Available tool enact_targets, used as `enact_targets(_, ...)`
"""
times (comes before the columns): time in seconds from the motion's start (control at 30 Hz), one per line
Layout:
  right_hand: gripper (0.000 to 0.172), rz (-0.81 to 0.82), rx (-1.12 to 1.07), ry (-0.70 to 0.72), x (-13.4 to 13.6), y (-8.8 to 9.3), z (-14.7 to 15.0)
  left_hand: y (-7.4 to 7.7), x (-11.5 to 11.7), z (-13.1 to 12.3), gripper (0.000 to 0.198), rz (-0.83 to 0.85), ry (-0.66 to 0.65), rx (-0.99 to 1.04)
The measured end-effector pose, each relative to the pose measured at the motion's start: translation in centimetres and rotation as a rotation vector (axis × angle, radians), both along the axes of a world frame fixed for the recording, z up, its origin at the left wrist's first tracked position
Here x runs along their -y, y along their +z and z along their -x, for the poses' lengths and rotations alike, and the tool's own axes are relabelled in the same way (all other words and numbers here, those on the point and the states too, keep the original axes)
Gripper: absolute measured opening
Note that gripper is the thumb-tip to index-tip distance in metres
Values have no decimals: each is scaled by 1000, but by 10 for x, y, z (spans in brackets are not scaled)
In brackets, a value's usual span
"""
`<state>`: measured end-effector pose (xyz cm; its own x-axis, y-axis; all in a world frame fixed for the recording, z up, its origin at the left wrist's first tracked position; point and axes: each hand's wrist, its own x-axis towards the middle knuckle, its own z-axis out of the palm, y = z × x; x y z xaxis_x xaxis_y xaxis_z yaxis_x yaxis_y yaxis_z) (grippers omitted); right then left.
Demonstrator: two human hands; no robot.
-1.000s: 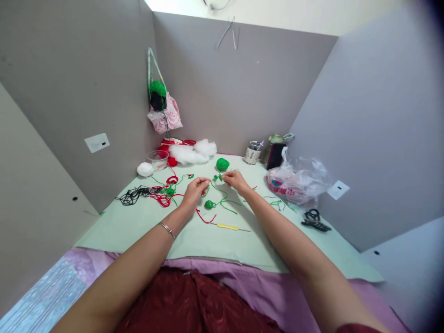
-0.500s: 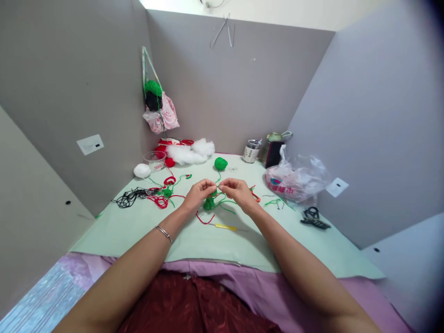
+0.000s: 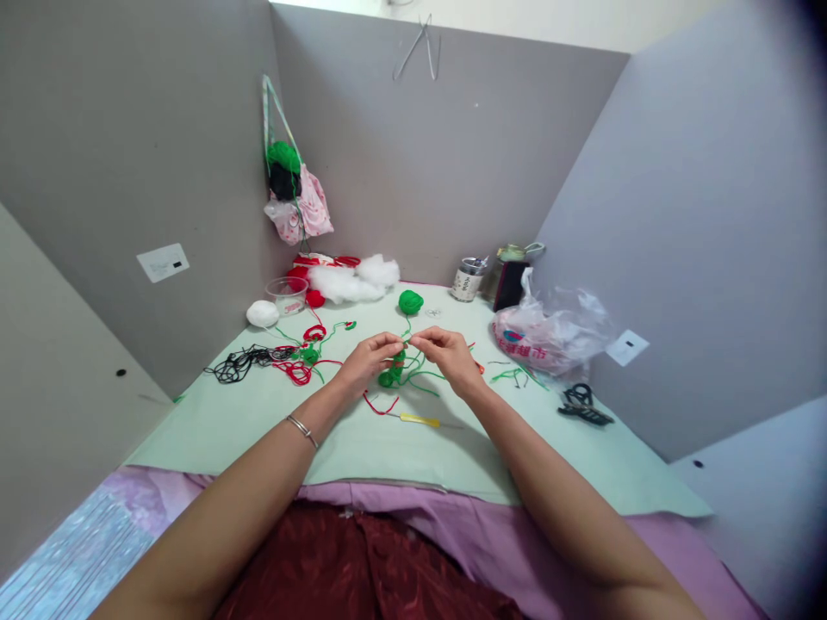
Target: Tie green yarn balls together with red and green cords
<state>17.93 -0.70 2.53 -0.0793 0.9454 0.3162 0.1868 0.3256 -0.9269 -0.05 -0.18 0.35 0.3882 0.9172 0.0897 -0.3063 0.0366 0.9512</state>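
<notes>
My left hand (image 3: 373,360) is closed in a pinch on green yarn (image 3: 407,336) above the middle of the table. Facing it, my right hand (image 3: 445,351) pinches the same yarn between thumb and forefinger. A small green knitted or crocheted piece (image 3: 388,377) hangs below my left fingers, partly hidden by them. From the hands a strand runs back to a green yarn ball (image 3: 411,301). Loose green strands trail under my right hand. Nearer to me lie a yellow-handled crochet hook (image 3: 419,420) and a short red yarn piece (image 3: 380,405).
Tangled black yarn (image 3: 242,365) and red yarn (image 3: 295,372) lie at the left, near a white yarn ball (image 3: 262,313) and a clear plastic tub (image 3: 287,297). White stuffing (image 3: 352,282) sits behind. At the right are a plastic bag (image 3: 549,331) and a black hair claw (image 3: 585,406).
My hands have moved slightly apart, with my right hand a little further right on the green yarn. The view has shifted slightly.
</notes>
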Motion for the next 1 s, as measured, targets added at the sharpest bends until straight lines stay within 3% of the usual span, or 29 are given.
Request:
enact_targets(0.1,27,-21,-51,-28,2,4,-1,0,-1,2,30,31,3,18)
enact_targets(0.4,25,20,-247,84,7,5,2,-1,-2,1,27,31,-15,42)
enact_targets(1.0,19,-139,-75,11,12,2,9,1,0,0,28,24,58,-23)
